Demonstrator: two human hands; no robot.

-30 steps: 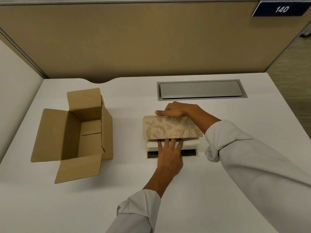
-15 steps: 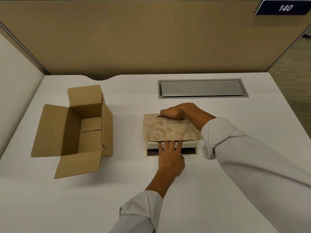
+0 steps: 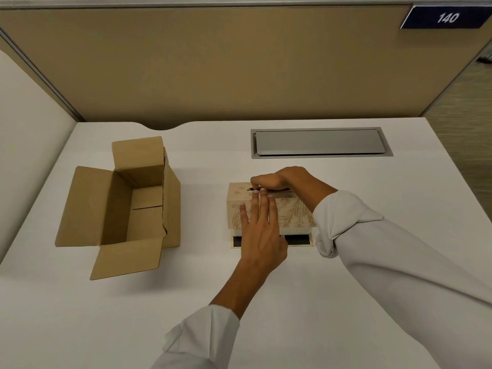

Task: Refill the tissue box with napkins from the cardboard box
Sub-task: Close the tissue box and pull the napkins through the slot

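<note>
both hands on the tissue box

two hands are on the tissue box [image 3: 290, 213], which sits mid counter [image 3: 399, 195] over a white stack of napkins [image 3: 296, 230] and a dark base [image 3: 300, 239] peeking out underneath. left hand [image 3: 262, 233] lies flat against the near side, fingers [image 3: 263, 206] straight and together, tips reaching the top edge by the slot. right hand [image 3: 282, 178] curls over the top from behind, fingers bent down at the slot; can't tell if it's pinching anything. cardboard box [image 3: 125, 206] stands well to the left, flaps open, looks empty inside.
</note>
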